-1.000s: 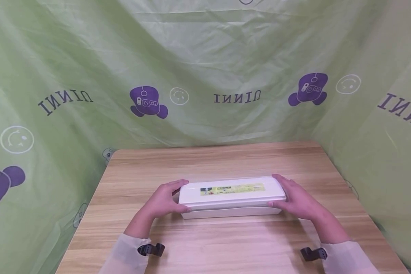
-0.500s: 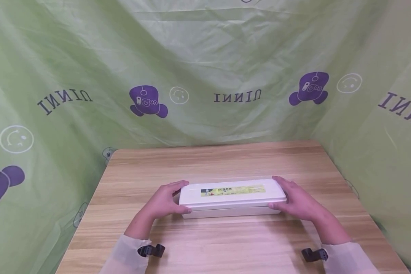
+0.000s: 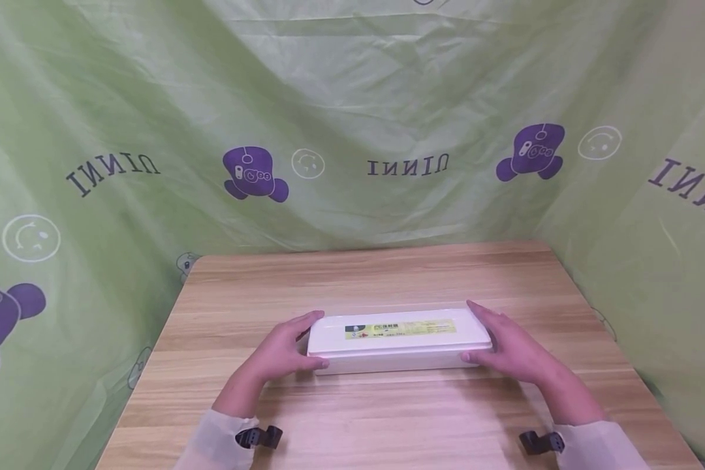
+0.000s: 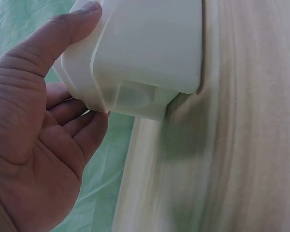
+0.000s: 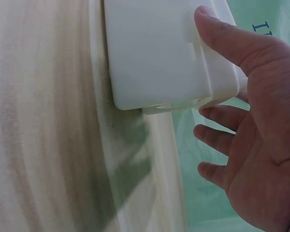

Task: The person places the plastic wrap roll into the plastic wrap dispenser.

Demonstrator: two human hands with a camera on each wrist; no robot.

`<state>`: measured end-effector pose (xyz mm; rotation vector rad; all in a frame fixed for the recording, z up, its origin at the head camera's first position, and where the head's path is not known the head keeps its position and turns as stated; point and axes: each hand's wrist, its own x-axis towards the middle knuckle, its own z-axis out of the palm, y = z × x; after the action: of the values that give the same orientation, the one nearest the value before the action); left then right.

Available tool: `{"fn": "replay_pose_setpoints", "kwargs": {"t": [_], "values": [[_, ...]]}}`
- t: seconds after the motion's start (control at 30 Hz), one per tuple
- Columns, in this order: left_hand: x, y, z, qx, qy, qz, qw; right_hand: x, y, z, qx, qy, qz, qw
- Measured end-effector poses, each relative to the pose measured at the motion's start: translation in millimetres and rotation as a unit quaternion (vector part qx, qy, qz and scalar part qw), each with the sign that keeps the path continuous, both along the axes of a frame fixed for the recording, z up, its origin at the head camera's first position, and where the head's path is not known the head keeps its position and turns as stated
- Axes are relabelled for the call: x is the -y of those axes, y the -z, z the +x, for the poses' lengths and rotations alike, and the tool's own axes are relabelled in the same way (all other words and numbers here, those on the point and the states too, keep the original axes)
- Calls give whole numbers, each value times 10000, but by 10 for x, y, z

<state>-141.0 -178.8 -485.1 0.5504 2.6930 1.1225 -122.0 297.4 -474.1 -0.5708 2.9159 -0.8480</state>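
Observation:
A long white cling film box (image 3: 399, 362) lies on the wooden table, with a yellow-green label on its lid (image 3: 329, 336). My left hand (image 3: 279, 349) holds its left end, the thumb on the near side and the fingers round the far corner. At the right end my right hand (image 3: 508, 346) does likewise. In the left wrist view the thumb presses near the lid seam of the box (image 4: 145, 43), fingers curled at the end. The right wrist view has the thumb on the near face of the box (image 5: 154, 53), several fingers spread off it.
The wooden table (image 3: 364, 281) reaches back to a green printed curtain (image 3: 341, 215), which also hangs at both sides. A black wrist camera (image 3: 260, 437) sits on the left sleeve, another black camera (image 3: 540, 442) on the right one.
The lid has come down onto the box; the gap along its front edge has narrowed away. Both hands have sunk slightly with it and keep their grip at the two ends.

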Motion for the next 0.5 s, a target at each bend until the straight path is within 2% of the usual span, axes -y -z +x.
{"fn": "replay_pose_setpoints", "kwargs": {"t": [0.1,0.33,0.5], "values": [[4,27,19,-34,24,10,10000,-5,38,16,-81,-69,-94,9999],[22,123,53,-453,290,134,9985,-2,111,59,-73,-80,-220,9997],[8,171,75,-465,272,61,9985,0,188,72,-168,-47,-290,9994]]}}
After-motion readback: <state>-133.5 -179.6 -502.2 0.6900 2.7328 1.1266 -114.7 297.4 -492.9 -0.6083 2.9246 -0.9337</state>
